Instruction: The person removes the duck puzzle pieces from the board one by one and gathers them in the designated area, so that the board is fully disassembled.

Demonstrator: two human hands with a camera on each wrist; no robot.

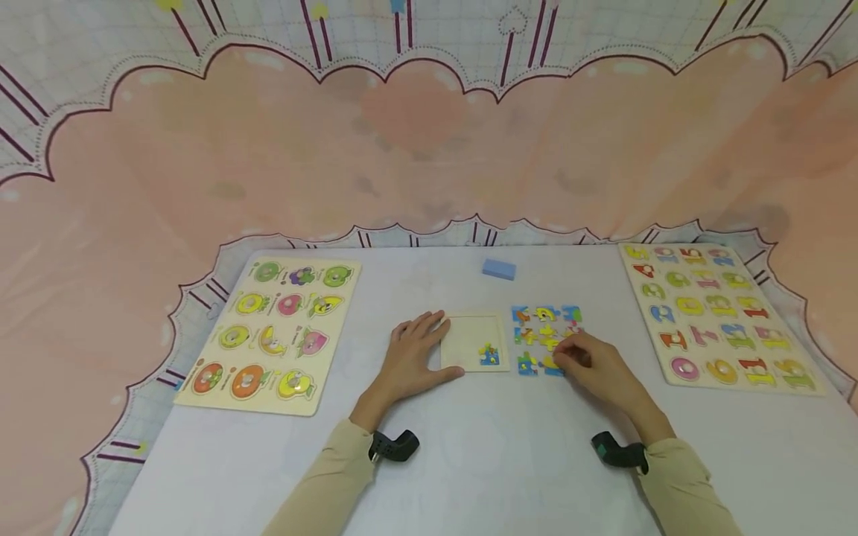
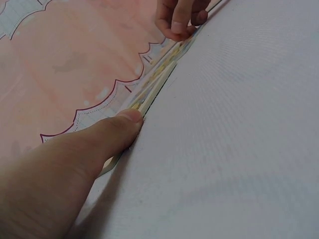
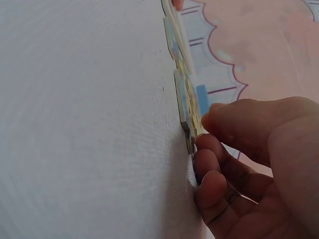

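Note:
A square wooden puzzle tray [image 1: 469,335] lies on the white table, with one blue-and-yellow puzzle piece [image 1: 489,356] in its front right corner. My left hand [image 1: 417,356] rests spread at the tray's left side, its thumb [image 2: 127,119] straight along the front edge. To the right of the tray, several loose puzzle pieces [image 1: 536,333] lie in rows. Over their front right part is my right hand [image 1: 596,365], fingers bent and thumb near the index finger. Its fingertips are right at the pieces [image 3: 182,99]; I cannot tell whether they pinch one.
A fruit puzzle board [image 1: 268,335] lies at the left, and a board of colourful number and letter shapes [image 1: 720,316] at the right. Behind the loose pieces sits a blue block [image 1: 499,269]. Patterned pink cloth [image 1: 429,149] hangs behind the table.

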